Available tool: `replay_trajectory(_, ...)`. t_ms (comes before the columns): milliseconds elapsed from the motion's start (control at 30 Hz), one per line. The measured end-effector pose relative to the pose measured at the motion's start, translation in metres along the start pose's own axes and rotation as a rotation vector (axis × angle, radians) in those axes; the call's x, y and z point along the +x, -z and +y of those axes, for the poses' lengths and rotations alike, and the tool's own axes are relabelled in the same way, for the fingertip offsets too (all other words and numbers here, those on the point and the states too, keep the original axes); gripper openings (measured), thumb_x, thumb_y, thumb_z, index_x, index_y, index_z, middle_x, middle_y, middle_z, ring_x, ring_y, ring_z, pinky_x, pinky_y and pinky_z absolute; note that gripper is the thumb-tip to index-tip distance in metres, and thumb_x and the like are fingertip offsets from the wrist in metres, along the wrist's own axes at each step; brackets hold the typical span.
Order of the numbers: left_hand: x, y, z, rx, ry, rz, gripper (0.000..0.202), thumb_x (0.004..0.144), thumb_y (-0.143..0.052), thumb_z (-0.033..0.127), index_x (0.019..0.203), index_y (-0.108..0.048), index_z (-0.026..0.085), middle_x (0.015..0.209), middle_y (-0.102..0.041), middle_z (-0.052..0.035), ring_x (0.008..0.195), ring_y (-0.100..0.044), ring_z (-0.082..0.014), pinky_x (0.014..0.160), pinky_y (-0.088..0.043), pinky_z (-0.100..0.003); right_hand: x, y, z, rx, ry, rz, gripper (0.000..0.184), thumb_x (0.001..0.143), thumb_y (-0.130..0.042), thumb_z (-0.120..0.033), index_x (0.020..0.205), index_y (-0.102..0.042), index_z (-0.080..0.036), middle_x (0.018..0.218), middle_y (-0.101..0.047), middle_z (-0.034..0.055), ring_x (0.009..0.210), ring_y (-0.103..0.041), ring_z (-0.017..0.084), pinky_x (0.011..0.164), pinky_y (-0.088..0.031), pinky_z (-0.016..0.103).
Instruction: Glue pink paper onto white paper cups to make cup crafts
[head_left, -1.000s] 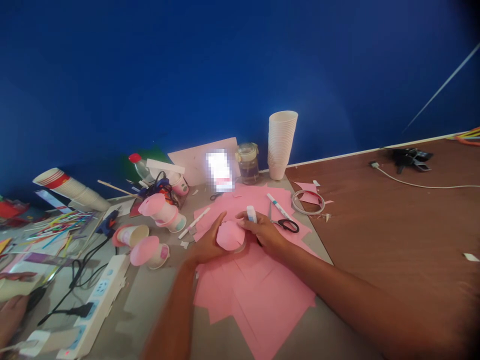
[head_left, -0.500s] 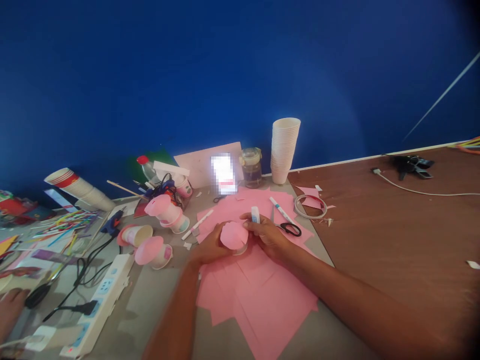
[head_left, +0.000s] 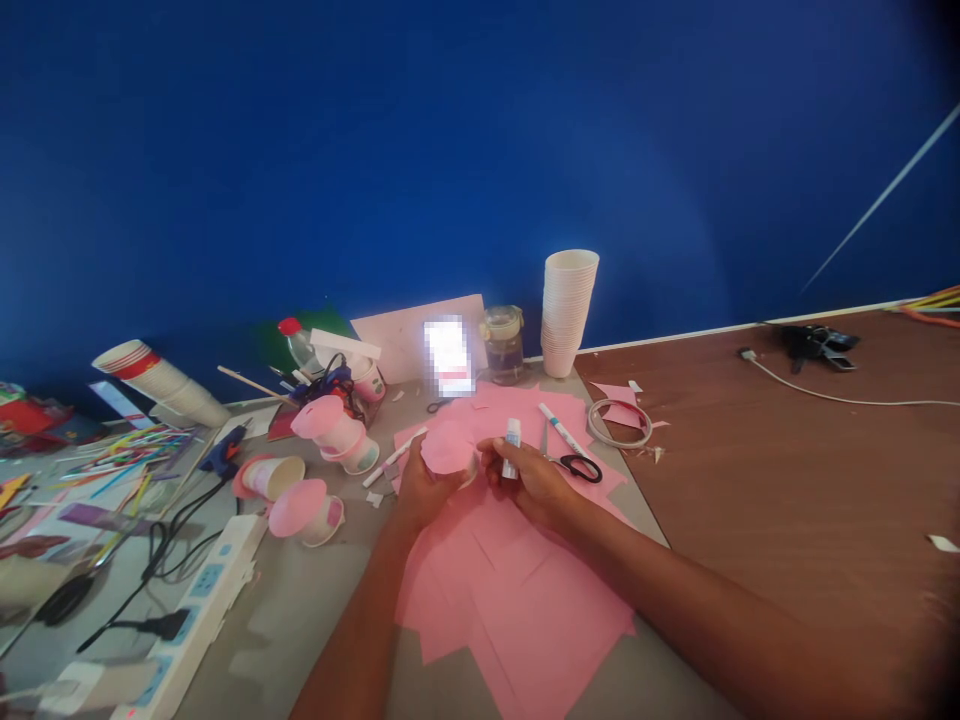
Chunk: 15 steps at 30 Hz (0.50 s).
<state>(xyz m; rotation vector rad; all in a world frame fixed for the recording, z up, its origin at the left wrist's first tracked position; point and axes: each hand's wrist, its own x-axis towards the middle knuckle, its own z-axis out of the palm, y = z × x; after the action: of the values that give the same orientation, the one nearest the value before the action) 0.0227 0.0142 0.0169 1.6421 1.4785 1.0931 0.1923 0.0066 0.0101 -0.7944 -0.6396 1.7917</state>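
Note:
My left hand [head_left: 421, 490] is closed round a small paper cup topped with a pink paper disc [head_left: 445, 449], lifted slightly above the pink paper sheets [head_left: 517, 600]. My right hand [head_left: 531, 478] grips a white glue stick [head_left: 512, 440] upright, its fingers close to the cup's right side. Both hands hover over the spread of pink sheets on the grey table.
Black-handled scissors [head_left: 576, 464], a white marker [head_left: 558, 426] and a coiled cable [head_left: 618, 422] lie right of my hands. Pink-covered cups [head_left: 309, 508] sit to the left beside a white power strip [head_left: 196, 604]. A tall stack of white cups [head_left: 567, 312] and a jar [head_left: 503, 343] stand by the blue wall.
My left hand has lifted the pink-topped cup and shifted it left, away from my right hand. The right hand keeps the glue stick in about the same place.

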Motion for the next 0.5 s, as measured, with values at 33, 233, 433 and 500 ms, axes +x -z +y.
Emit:
replay_trajectory(33,-0.001,-0.002,0.0,-0.011,-0.005,0.002,0.062,0.06,-0.073,0.033,0.112,-0.043,0.018,0.11,-0.059,-0.0098,0.103,-0.057,-0.0247,0.091,-0.044,-0.043,0.0,-0.001,0.0,0.004,0.001,-0.003,0.03,0.066,-0.069,-0.043,0.079,-0.064,-0.016,0.067,-0.059,-0.0018,0.049,-0.048,0.009,0.046,-0.029,0.024)
replay_trajectory(233,-0.005,-0.013,-0.007,-0.081,0.01,-0.042,0.065,0.056,-0.076,0.03,0.11,-0.04,0.02,0.108,-0.058,-0.0081,0.102,-0.057,-0.0241,0.089,-0.045,-0.042,0.003,0.001,-0.001,0.016,0.0,-0.013,0.025,0.062,-0.074,-0.038,0.067,-0.063,-0.015,0.057,-0.058,-0.0014,0.052,-0.048,0.01,0.056,-0.033,0.024)
replay_trajectory(433,-0.005,-0.018,-0.011,-0.1,-0.017,-0.034,0.063,0.057,-0.076,0.026,0.108,-0.041,0.02,0.105,-0.057,-0.0063,0.1,-0.057,-0.0226,0.087,-0.047,-0.04,0.003,0.0,-0.003,0.057,-0.007,-0.014,0.022,0.057,-0.078,-0.028,0.06,-0.06,-0.016,0.053,-0.054,-0.0032,0.053,-0.047,0.01,0.059,-0.035,0.025)
replay_trajectory(500,-0.005,-0.019,-0.011,-0.117,-0.013,-0.027,0.06,0.058,-0.075,0.024,0.108,-0.042,0.02,0.105,-0.058,-0.0063,0.1,-0.057,-0.0226,0.087,-0.047,-0.04,0.003,0.0,-0.003,0.065,-0.011,-0.001,0.021,0.056,-0.077,-0.027,0.059,-0.06,-0.016,0.053,-0.054,-0.0033,0.053,-0.047,0.01,0.059,-0.035,0.026)
